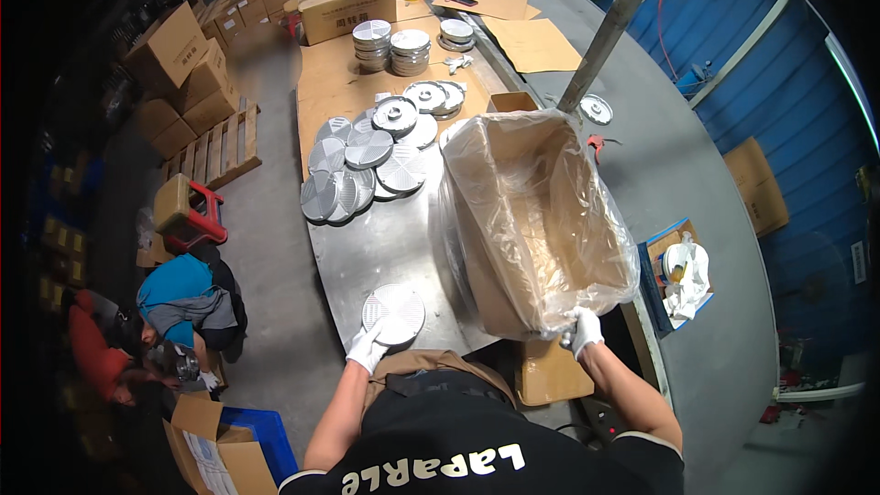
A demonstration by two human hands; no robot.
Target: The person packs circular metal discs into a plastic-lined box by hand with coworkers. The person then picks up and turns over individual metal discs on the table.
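Observation:
A round grey metal disc with a ribbed face (396, 304) lies at the near end of the metal table. My left hand (367, 348), in a white glove, grips its left edge with the fingers over the top. To the right stands a tall cardboard box (500, 261), lined with a clear plastic bag (600, 289) folded out over its rim. My gloved right hand (583, 332) is closed on the bag and rim at the box's near right corner. Bare cardboard shows through the liner inside. A heap of similar discs (368, 148) covers the table farther off.
Stacked discs (410, 53) and a closed carton (348, 11) stand at the far end. Right of the box, a grey bench (660, 183) carries red-handled pliers (598, 145) and a tray of rags (687, 284). A metal post (616, 23) rises behind. People (188, 298) crouch at left.

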